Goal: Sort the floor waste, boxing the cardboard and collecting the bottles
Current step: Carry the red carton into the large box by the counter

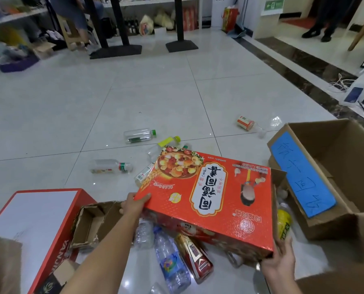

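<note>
Hands [134, 205] [279, 263] — left, right — gripping red carton [208, 196].

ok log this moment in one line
left hand, right hand: grip red box | red box: held over bottles | open carton: at right

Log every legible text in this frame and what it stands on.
"YANJI", cut off: side of the red-and-white box.
Handwritten Chinese, seemingly "箱子回收": blue sheet on the cardboard box.
Large upside-down Chinese characters, not confidently readable: top of the red box.
Too small or blurred: the green exit sign, labels on the bottles.
</note>
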A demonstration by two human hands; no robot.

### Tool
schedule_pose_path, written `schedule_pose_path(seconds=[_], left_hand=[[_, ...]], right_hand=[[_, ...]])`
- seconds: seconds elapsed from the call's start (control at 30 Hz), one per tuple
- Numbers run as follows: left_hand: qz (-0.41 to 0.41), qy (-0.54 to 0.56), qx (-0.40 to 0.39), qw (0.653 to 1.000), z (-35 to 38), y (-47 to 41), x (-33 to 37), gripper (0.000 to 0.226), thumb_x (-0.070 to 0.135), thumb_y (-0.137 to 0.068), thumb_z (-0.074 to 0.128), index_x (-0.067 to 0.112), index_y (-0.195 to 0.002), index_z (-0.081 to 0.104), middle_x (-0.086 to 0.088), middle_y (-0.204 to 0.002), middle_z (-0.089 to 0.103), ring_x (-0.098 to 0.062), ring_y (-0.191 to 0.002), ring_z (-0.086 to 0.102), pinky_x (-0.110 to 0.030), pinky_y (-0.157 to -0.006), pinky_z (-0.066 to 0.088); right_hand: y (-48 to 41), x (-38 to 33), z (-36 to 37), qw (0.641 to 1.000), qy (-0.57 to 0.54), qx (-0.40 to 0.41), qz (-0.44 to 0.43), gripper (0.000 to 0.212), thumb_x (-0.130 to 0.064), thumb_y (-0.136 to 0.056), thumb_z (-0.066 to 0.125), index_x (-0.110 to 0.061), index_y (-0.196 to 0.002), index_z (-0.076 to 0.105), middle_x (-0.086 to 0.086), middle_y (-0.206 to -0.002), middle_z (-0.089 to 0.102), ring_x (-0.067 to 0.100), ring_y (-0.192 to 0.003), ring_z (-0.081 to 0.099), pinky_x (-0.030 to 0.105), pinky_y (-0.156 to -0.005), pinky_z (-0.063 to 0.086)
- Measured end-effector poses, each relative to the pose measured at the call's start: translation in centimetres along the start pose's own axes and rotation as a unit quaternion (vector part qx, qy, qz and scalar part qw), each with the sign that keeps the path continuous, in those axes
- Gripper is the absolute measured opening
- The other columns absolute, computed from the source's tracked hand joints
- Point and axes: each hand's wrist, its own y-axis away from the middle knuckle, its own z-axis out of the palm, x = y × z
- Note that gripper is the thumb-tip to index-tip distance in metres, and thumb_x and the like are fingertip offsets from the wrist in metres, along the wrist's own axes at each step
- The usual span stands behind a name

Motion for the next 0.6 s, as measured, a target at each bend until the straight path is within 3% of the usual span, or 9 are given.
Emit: schedule_pose_path(seconds=[0.07, 0.13, 0.17, 0.3, 0.37, 0.47, 0.6], left_hand=[[-0.009, 0.084, -0.031, 0.996, 0.1, -0.1, -0.3, 0.039, 0.027, -0.081, 0.075, 0.013, -0.106, 0.049, -0.018, -0.122, 0.054, -0.032, -0.106, 0.054, -0.045, -0.086, 0.052], [-0.001, 0.128, -0.047, 0.991, 0.1, 0.1, 0.2, 0.036, 0.017, -0.084, 0.072, 0.009, -0.103, 0.043, -0.018, -0.107, 0.057, -0.027, -0.083, 0.058, -0.036, -0.065, 0.052], [0.005, 0.144, -0.041, 0.989, 0.0, 0.2, 0.5, 0.035, 0.017, -0.084, 0.072, 0.010, -0.101, 0.043, -0.018, -0.103, 0.057, -0.026, -0.080, 0.058, -0.035, -0.063, 0.051], [0.025, 0.233, -0.031, 0.972, -1.2, -0.1, 2.3, 0.031, 0.033, -0.080, 0.075, 0.020, -0.093, 0.051, -0.020, -0.109, 0.062, -0.029, -0.091, 0.059, -0.051, -0.083, 0.052], [0.029, 0.260, -0.033, 0.965, -1.8, 0.1, 3.4, 0.032, 0.040, -0.084, 0.069, 0.019, -0.102, 0.054, -0.012, -0.106, 0.064, -0.027, -0.090, 0.061, -0.045, -0.083, 0.053], [0.055, 0.245, -0.053, 0.967, -1.8, 0.9, 4.6, 0.035, 0.044, -0.091, 0.059, 0.019, -0.114, 0.051, -0.005, -0.099, 0.063, -0.024, -0.087, 0.061, -0.038, -0.075, 0.053], [0.068, 0.216, -0.053, 0.973, -2.0, 1.9, 5.8, 0.043, 0.045, -0.092, 0.057, 0.022, -0.126, 0.045, -0.006, -0.113, 0.060, -0.027, -0.097, 0.059, -0.039, -0.074, 0.052]], right_hand=[[-0.3, -0.2, 0.4, 1.000, 0.000, 0.008, 0.005, 0.040, -0.062, -0.083, 0.051, -0.024, -0.095, 0.058, 0.009, -0.138, 0.051, 0.025, -0.094, 0.057, 0.053, -0.105, 0.035], [-0.6, -0.8, 1.4, 1.000, 0.018, -0.007, 0.004, 0.042, -0.060, -0.086, 0.050, -0.023, -0.102, 0.059, 0.010, -0.139, 0.051, 0.026, -0.098, 0.057, 0.052, -0.103, 0.037], [-0.6, -1.5, 2.3, 0.999, 0.031, -0.026, -0.002, 0.046, -0.059, -0.083, 0.054, -0.022, -0.110, 0.060, 0.010, -0.137, 0.053, 0.026, -0.102, 0.057, 0.050, -0.102, 0.038], [-1.4, -4.2, 4.6, 0.984, 0.074, -0.160, 0.005, 0.096, -0.051, -0.047, 0.087, -0.018, -0.131, 0.054, 0.013, -0.127, 0.059, 0.026, -0.113, 0.055, 0.042, -0.098, 0.042], [-1.6, -4.5, 5.3, 0.964, 0.174, -0.197, -0.033, 0.091, -0.046, -0.060, 0.082, -0.021, -0.139, 0.045, 0.016, -0.134, 0.055, 0.028, -0.117, 0.054, 0.041, -0.088, 0.047], [-1.7, -3.1, 6.1, 0.899, 0.387, -0.149, -0.140, 0.095, -0.027, -0.059, 0.087, -0.027, -0.140, 0.037, 0.007, -0.126, 0.059, 0.021, -0.109, 0.058, 0.038, -0.084, 0.049], [-2.0, -2.9, 7.4, 0.876, 0.441, -0.094, -0.171, 0.086, -0.016, -0.062, 0.088, -0.025, -0.134, 0.042, 0.005, -0.119, 0.063, 0.026, -0.111, 0.060, 0.043, -0.094, 0.050]])
